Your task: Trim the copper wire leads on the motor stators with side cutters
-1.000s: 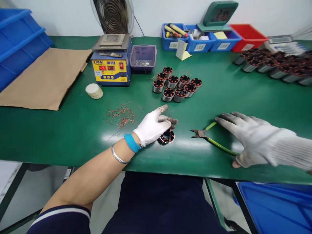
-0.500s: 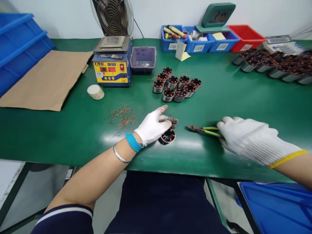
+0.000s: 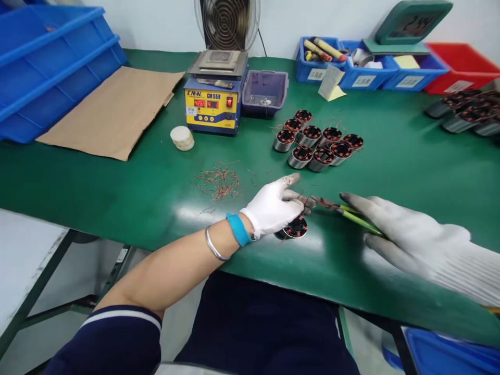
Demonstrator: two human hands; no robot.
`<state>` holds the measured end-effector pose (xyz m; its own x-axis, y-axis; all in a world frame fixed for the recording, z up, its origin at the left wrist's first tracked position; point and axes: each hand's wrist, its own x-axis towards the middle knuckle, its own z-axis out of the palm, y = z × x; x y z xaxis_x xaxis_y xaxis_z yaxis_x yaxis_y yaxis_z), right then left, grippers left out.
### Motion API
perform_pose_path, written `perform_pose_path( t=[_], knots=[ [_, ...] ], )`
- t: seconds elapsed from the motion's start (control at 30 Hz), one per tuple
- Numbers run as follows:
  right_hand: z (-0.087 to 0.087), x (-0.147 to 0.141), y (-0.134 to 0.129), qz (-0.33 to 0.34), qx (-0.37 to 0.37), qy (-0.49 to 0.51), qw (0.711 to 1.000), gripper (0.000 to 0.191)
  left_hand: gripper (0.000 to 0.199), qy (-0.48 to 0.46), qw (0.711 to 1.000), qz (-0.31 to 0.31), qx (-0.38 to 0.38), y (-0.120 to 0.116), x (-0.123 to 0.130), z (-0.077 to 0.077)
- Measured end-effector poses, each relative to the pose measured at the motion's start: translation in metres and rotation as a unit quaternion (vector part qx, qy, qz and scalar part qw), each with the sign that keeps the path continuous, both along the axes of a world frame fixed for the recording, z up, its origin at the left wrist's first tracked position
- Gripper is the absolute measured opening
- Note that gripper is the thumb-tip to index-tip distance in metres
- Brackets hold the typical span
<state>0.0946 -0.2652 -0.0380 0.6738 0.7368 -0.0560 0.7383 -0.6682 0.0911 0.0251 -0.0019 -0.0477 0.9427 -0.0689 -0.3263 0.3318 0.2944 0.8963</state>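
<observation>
My left hand (image 3: 276,204), in a white glove with grey fingertips, is closed at the top of a metal stator (image 3: 296,228) with copper windings. Thin wires rise by its fingertips. My right hand (image 3: 410,229), also gloved, holds green-handled cutting pliers (image 3: 357,217) between thumb and fingers. The pliers' tip is close to the wires at my left fingertips; whether it touches them is unclear. Behind my hands stands a group of several similar stators (image 3: 311,134). Left of my left hand lies a pile of copper wire scraps (image 3: 221,182).
A blue and yellow CM550 device (image 3: 211,112) stands at the back, beside a purple bin (image 3: 284,99). Cardboard (image 3: 113,112) and stacked blue crates (image 3: 54,67) are at the left. Blue tool boxes (image 3: 363,79), a red box (image 3: 464,67) and more stators (image 3: 457,123) are at the back right.
The view has turned right-to-left across the frame, shifting the table items rightward. My right hand has brought the pliers closer to my left fingertips. My left hand remains at the stator.
</observation>
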Motion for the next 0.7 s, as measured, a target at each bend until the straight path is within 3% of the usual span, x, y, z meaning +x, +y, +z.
perform_pose_path(
  t=[0.1, 0.2, 0.4, 0.7],
  knots=[
    [0.006, -0.001, 0.001, 0.073, 0.058, -0.015, 0.996, 0.054, 0.078, -0.004, 1.000, -0.002, 0.010, 0.001, 0.001, -0.003],
    [0.013, -0.003, 0.002, 0.093, 0.093, -0.052, 0.990, 0.049, 0.079, -0.007, 1.000, -0.009, 0.006, 0.001, 0.001, -0.004],
    [0.023, -0.001, 0.012, 0.042, 0.022, 0.012, 0.999, 0.054, 0.073, -0.011, 1.000, -0.009, 0.020, 0.001, 0.001, -0.001],
    [0.015, 0.013, 0.014, 0.016, 0.005, 0.057, 0.998, 0.064, 0.073, -0.016, 0.998, -0.020, 0.048, 0.003, 0.001, 0.002]
  ],
)
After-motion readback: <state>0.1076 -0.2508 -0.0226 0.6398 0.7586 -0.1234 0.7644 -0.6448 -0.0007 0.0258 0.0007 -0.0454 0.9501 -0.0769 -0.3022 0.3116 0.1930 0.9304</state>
